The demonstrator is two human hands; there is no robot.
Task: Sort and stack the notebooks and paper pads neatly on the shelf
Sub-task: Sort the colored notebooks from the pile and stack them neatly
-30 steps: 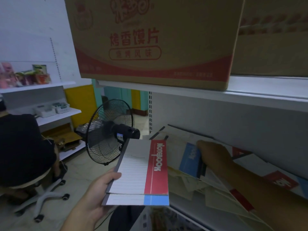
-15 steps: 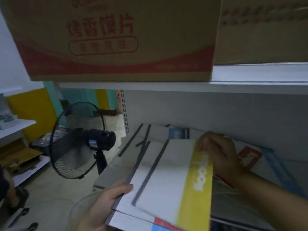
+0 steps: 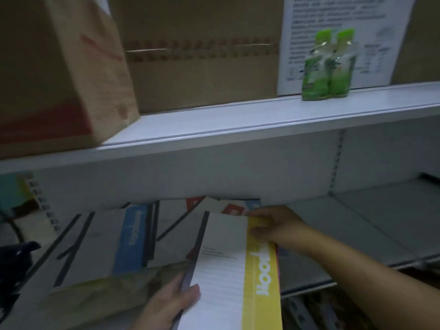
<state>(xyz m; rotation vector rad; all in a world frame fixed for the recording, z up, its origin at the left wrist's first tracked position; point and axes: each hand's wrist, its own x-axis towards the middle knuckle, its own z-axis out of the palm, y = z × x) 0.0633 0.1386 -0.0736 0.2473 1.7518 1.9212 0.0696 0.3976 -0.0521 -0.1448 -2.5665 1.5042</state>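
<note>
A white notebook with a yellow band (image 3: pixel 228 270) lies on top of a small stack I hold in front of the lower shelf (image 3: pixel 371 232). My left hand (image 3: pixel 171 306) grips the stack's near left edge, thumb on top. My right hand (image 3: pixel 273 225) holds the yellow notebook's far right corner, fingers curled over it. Several more notebooks lie scattered and overlapping on the shelf to the left, among them one with a blue band (image 3: pixel 131 239). A red-banded one (image 3: pixel 232 209) shows behind the far corner.
The upper shelf (image 3: pixel 238 120) carries a cardboard box with red print (image 3: pixel 62 67), a plain box behind it, a printed sheet (image 3: pixel 342 27) and a green twin pack (image 3: pixel 327 65). The lower shelf's right half is bare. A dark fan part (image 3: pixel 16 253) shows at left.
The view swung right and closer to the shelf. My right hand pulled a yellow-banded notebook from the pile onto the red-banded one in my left hand, and both hands now sit lower over the shelf.
</note>
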